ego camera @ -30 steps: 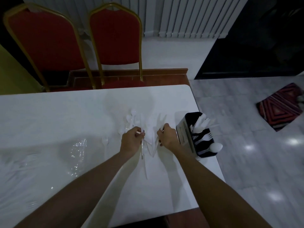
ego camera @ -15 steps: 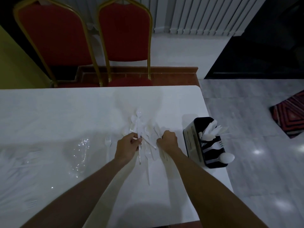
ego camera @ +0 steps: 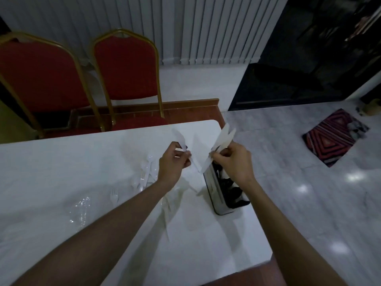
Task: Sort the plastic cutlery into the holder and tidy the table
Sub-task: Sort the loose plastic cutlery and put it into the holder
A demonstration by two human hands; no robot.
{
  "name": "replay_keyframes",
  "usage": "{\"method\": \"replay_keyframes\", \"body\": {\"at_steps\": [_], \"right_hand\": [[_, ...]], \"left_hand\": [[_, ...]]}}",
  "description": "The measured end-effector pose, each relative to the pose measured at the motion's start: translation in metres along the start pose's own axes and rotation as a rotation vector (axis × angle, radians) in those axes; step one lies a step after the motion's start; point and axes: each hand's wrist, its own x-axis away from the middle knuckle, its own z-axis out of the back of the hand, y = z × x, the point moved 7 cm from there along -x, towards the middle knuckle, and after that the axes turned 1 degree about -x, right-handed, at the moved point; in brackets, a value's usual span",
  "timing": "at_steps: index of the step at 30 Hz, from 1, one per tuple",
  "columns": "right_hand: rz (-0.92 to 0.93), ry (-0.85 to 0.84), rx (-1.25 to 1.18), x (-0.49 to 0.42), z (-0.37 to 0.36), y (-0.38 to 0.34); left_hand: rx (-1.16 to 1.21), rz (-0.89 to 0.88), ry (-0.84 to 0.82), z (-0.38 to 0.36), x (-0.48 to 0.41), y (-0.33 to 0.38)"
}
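My left hand [ego camera: 173, 164] is raised above the white table [ego camera: 61, 172] and grips one white plastic knife [ego camera: 181, 140], blade pointing up. My right hand [ego camera: 233, 162] holds a small bundle of white plastic knives [ego camera: 223, 138], fanned upward, just above the black cutlery holder [ego camera: 218, 195]. The holder stands near the table's right edge and my right wrist hides most of its contents. A pile of loose white cutlery [ego camera: 145, 172] lies on the table left of my left hand, and a single fork [ego camera: 114, 196] lies nearer to me.
A crumpled clear plastic wrapper [ego camera: 81, 209] lies on the table's left part. Two red chairs with gold frames [ego camera: 125, 73] stand behind the far edge. The table's right edge [ego camera: 253, 207] drops to a tiled floor with a striped mat [ego camera: 334, 137].
Both hands have lifted off the pile with knives in them. My right hand has swung to the right, over the holder, and the view has shifted left.
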Motion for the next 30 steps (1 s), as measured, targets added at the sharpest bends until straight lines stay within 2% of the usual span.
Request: {"method": "replay_keyframes", "body": {"at_steps": [4, 8, 12, 14, 16, 19, 25, 27, 28, 30], "right_hand": [[-0.05, 0.079, 0.069, -0.012, 0.042, 0.029], [-0.023, -0.001, 0.236, -0.023, 0.042, 0.049], [0.019, -0.106, 0.309, -0.023, 0.026, 0.062], [-0.004, -0.133, 0.399, -0.021, 0.018, 0.065], [-0.04, -0.155, 0.461, -0.02, 0.014, 0.066], [-0.019, -0.189, 0.475, -0.017, 0.01, 0.069], [0.141, -0.183, 0.422, -0.013, 0.001, 0.07], [0.185, -0.136, 0.38, -0.007, 0.002, 0.064], [0.286, -0.212, 0.348, -0.002, -0.04, 0.036], [0.305, -0.189, 0.311, 0.002, -0.048, 0.027]], "left_hand": [[-0.021, -0.02, -0.129, -0.046, 0.006, 0.004], [-0.159, -0.059, -0.14, -0.071, 0.011, 0.003], [-0.3, -0.205, -0.045, -0.078, 0.016, 0.019], [-0.26, -0.22, 0.035, -0.073, 0.013, 0.023], [-0.222, -0.204, 0.001, -0.072, 0.008, 0.018], [-0.31, -0.226, -0.109, -0.08, 0.013, 0.007], [-0.515, -0.282, -0.26, -0.086, 0.025, -0.008], [-0.516, -0.299, -0.243, -0.083, 0.024, -0.005], [-0.516, -0.268, -0.128, -0.036, 0.028, -0.014], [-0.508, -0.275, -0.12, -0.025, 0.028, -0.017]]}}
